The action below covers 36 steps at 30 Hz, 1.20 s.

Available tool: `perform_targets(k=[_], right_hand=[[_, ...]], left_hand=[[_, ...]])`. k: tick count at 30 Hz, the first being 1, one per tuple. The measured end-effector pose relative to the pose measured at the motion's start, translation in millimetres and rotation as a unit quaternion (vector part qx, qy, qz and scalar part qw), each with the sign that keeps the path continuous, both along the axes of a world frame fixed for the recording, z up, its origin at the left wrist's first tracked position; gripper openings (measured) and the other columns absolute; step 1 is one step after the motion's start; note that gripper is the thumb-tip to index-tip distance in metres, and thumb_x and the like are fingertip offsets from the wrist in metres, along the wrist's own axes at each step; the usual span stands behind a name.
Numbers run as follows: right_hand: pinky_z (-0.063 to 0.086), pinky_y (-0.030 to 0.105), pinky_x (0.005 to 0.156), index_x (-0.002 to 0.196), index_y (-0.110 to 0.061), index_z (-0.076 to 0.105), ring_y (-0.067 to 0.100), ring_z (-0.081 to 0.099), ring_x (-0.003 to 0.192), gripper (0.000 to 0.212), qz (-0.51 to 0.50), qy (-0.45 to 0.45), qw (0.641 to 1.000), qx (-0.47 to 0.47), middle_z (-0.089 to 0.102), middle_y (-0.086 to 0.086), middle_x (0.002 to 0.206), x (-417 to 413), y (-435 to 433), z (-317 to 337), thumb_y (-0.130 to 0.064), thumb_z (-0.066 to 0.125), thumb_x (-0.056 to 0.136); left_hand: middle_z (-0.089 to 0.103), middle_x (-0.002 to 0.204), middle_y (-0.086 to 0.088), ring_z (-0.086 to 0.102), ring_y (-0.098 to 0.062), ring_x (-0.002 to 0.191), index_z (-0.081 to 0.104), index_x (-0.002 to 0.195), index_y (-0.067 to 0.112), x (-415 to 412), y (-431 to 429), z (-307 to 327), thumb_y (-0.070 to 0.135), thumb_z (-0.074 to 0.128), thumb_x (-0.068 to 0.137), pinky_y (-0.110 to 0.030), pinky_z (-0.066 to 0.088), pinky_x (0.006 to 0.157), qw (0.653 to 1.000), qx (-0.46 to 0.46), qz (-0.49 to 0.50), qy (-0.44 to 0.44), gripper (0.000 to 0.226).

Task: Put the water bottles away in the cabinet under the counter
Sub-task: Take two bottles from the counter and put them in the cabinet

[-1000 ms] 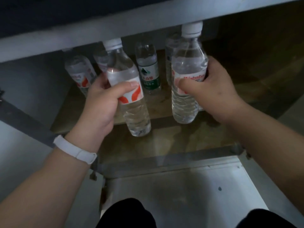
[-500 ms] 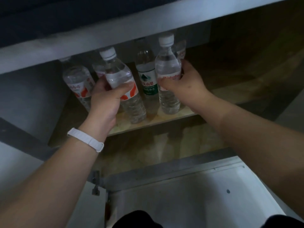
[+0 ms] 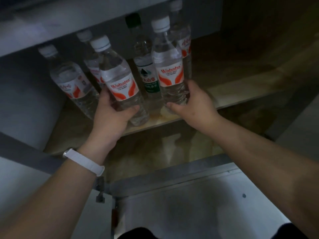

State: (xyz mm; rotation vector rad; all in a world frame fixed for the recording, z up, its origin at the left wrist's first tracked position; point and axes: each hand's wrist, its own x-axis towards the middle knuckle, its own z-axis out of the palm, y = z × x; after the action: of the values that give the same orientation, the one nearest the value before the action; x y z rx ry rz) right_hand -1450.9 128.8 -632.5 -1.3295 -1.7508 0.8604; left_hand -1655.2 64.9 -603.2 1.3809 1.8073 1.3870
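Note:
Two clear water bottles with red-and-white labels stand on the wooden cabinet shelf (image 3: 245, 90). My left hand (image 3: 112, 114) is wrapped around the lower part of the left bottle (image 3: 120, 83). My right hand (image 3: 191, 104) grips the base of the right bottle (image 3: 170, 69). Both bottles rest near the shelf's front edge. Between them stands a green-labelled bottle (image 3: 148, 76). More red-labelled bottles stand behind: one at far left (image 3: 72, 83), one behind the left bottle (image 3: 92, 66), one behind the right bottle (image 3: 184, 40).
The counter's grey front edge (image 3: 69, 31) overhangs the shelf. A lower wooden cabinet floor (image 3: 155, 152) lies below the shelf. An open grey cabinet door (image 3: 189, 204) lies in front of me. The shelf's right side (image 3: 259, 62) is dark. A white band sits on my left wrist (image 3: 84, 161).
Both hands pushed their bottles further in and set them down on the shelf beside the green-labelled bottle. My grips slid down towards the bottles' bases.

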Motion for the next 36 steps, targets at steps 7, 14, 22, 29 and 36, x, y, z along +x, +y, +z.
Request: perform_targets(k=[7,14,22,29,36], right_hand=[[0.048,0.029,0.081,0.133,-0.025,0.045,0.017,0.061,0.109,0.064,-0.005,-0.053,0.999,0.014,0.062,-0.004,0.123,-2.1,11.7,-2.2,-0.044,0.076,0.080],[0.047,0.029,0.079,0.134,-0.029,0.046,0.016,0.061,0.109,0.062,-0.012,-0.041,0.999,-0.006,0.060,-0.006,0.124,-7.3,24.5,-1.4,-0.043,0.075,0.081],[0.039,0.027,0.078,0.137,-0.031,0.046,0.008,0.052,0.104,0.058,0.011,-0.054,0.998,-0.029,0.059,-0.008,0.128,3.0,19.3,10.0,-0.042,0.071,0.086],[0.044,0.029,0.087,0.143,-0.033,0.043,0.010,0.051,0.115,0.056,0.007,-0.102,0.994,0.042,0.053,-0.008,0.136,26.1,2.8,9.8,-0.047,0.061,0.092],[0.040,0.043,0.105,0.146,-0.027,0.042,0.021,0.043,0.132,0.057,0.076,-0.266,0.951,0.137,0.048,-0.004,0.146,52.8,-28.8,20.3,-0.049,0.053,0.094]], left_hand=[[0.056,0.141,0.017,0.052,0.000,0.128,0.039,0.150,0.031,-0.5,7.2,-10.5,0.015,0.076,0.086,-0.030,0.045,0.108,0.999,0.020,0.004,0.044,0.076],[0.051,0.147,0.014,0.047,-0.006,0.135,0.033,0.153,0.031,-1.3,17.6,-10.3,0.021,0.074,0.089,-0.032,0.041,0.111,0.998,0.008,0.000,0.061,0.076],[0.046,0.152,0.016,0.042,-0.007,0.140,0.027,0.155,0.037,-3.4,22.3,-11.6,0.026,0.074,0.089,-0.043,0.038,0.116,0.998,-0.003,-0.010,0.054,0.082],[0.048,0.150,0.018,0.044,0.001,0.136,0.031,0.155,0.034,1.6,1.9,-20.2,0.028,0.067,0.095,-0.034,0.039,0.114,0.996,0.021,-0.057,0.061,0.070],[0.045,0.152,0.002,0.041,-0.014,0.140,0.037,0.153,0.022,4.5,-43.0,-24.7,0.041,0.064,0.093,-0.045,0.037,0.115,0.972,-0.024,-0.065,0.223,0.069]])
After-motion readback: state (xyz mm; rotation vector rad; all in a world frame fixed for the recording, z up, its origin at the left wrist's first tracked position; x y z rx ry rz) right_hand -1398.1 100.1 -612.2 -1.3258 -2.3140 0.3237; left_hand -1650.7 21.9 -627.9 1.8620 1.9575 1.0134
